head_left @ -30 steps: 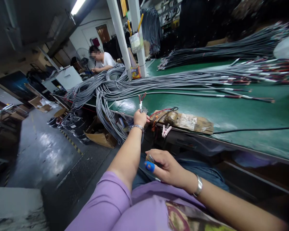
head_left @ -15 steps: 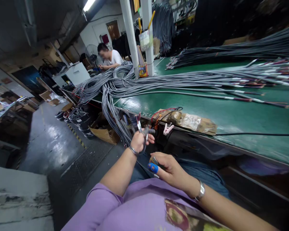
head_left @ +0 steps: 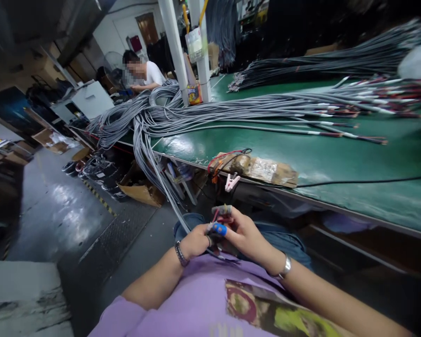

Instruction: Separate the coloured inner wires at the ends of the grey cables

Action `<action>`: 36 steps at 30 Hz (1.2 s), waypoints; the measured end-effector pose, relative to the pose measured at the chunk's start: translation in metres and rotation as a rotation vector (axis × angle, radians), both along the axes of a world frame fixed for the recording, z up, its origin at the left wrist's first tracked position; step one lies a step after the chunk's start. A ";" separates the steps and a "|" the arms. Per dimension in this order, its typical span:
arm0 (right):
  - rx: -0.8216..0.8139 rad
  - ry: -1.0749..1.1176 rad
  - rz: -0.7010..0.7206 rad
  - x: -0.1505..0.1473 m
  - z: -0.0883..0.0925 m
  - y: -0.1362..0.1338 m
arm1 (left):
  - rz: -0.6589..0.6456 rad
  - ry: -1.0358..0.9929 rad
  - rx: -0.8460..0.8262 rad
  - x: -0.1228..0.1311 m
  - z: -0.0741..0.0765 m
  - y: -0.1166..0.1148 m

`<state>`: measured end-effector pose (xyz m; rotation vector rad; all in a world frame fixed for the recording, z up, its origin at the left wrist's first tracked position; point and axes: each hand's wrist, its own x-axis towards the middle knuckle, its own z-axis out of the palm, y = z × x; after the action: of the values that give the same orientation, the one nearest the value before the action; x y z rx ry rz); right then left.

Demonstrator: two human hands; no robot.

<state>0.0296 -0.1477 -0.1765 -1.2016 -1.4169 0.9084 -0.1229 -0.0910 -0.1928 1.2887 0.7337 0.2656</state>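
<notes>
My left hand (head_left: 195,241) is closed around the end of a grey cable (head_left: 175,208), in front of my purple shirt. That cable runs up to the bundle hanging over the bench edge. Thin red wires (head_left: 216,215) stick out at the cable end. My right hand (head_left: 244,230) meets the left there, its thumb in a blue finger cover and its forefinger in a grey one. Thumb and forefinger close in on the wires; the exact contact is partly hidden. Another cable end with a pale sleeve (head_left: 219,255) hangs below the hands.
On the green bench (head_left: 337,161) lie grey cables (head_left: 210,111) and darker cables (head_left: 312,70). A taped wooden block (head_left: 266,169) sits at its edge, beside a pink clip (head_left: 231,182). A co-worker (head_left: 149,75) sits beyond. A cardboard box (head_left: 142,192) stands below.
My left hand has come down and back towards my body with the cable. My right hand has moved up to meet it at the wires. The view has shifted slightly.
</notes>
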 end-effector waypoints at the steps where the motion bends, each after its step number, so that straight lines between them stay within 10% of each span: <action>1: 0.011 -0.027 -0.028 0.001 0.000 0.000 | -0.035 0.006 0.017 0.002 -0.001 -0.002; 10: -0.167 0.292 -0.135 0.024 -0.012 -0.002 | -0.072 -0.070 0.277 -0.008 0.004 0.007; 22: -0.238 0.019 0.010 0.033 -0.021 -0.005 | -0.027 0.052 0.280 0.018 0.014 0.003; 30: -0.419 0.643 -0.516 0.058 -0.028 0.008 | 0.142 0.087 0.095 0.007 0.010 -0.002; 36: -0.454 0.535 -0.039 0.040 -0.015 -0.007 | 0.288 -0.021 0.001 0.009 0.007 -0.001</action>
<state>0.0692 -0.1543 -0.1915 -1.1810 -0.7764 1.4469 -0.1139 -0.0916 -0.1861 1.1781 0.9015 0.5111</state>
